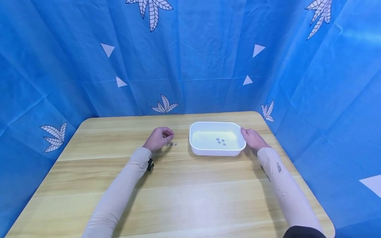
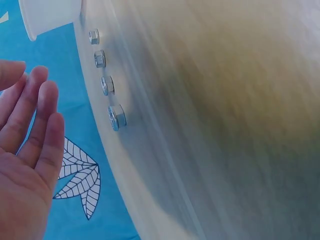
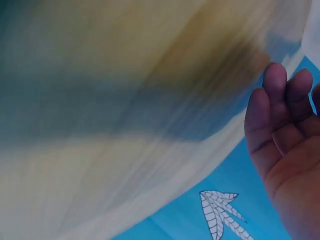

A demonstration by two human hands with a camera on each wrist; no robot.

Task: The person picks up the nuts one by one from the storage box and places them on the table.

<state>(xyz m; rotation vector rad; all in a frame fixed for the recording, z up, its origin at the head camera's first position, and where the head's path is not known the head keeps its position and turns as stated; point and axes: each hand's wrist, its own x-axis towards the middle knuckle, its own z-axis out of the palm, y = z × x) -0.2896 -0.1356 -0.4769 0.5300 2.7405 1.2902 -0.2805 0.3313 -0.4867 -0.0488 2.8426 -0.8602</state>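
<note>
Blue curtain fabric (image 1: 208, 49) printed with white leaves (image 1: 153, 13) and white triangles (image 1: 107, 49) hung behind and beside a table with a pale wood-grain top (image 1: 190, 195). On it stood a white, rectangular plastic basin with rounded corners (image 1: 217, 152), and four small silver metal fasteners (image 1: 218, 139) lay loosely grouped on its floor, right of the middle.

Left of the basin, four silver hexagonal fasteners with round flanges (image 2: 107, 85) sat in a line on the bare wood, each apart from the next. The left hand (image 1: 157, 138) hung just above this line and slightly toward its far side; the wrist view showed a gap between the fingers (image 2: 52, 145) and the nearest piece. Those fingers were gently bent, with the thumb tip close to the index finger; whether the two met could not be told, and no piece showed between them.

At the basin's right end, the right hand (image 1: 254, 138) gripped the rim, thumb at the edge and fingers bent along the outer side, so the loose pieces inside lay apart from that grip. Pale long sleeves (image 1: 119, 195) covered both arms.
</note>
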